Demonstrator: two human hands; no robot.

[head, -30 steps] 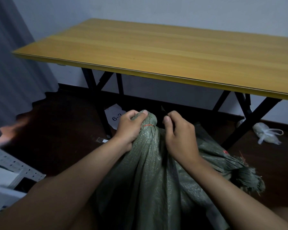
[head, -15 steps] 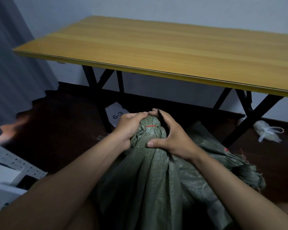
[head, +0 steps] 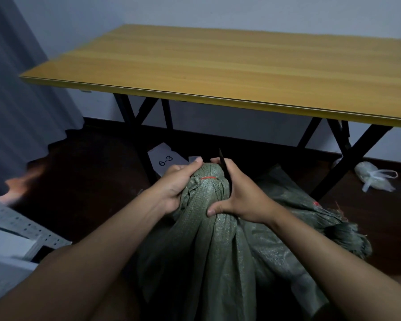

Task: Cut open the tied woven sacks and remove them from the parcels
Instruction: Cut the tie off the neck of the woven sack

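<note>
Item: our left hand grips sack neck; right hand, at 3 o'clock, holds blade. Risk: slip nicks left fingers.

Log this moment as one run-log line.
left hand grips tied neck of green woven sack | right hand holds dark blade beside red tie | tie uncut | sack under wooden table

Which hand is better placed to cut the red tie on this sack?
Right. The right hand holds the dark blade beside the red tie; the left hand grips the green sack neck.
</note>
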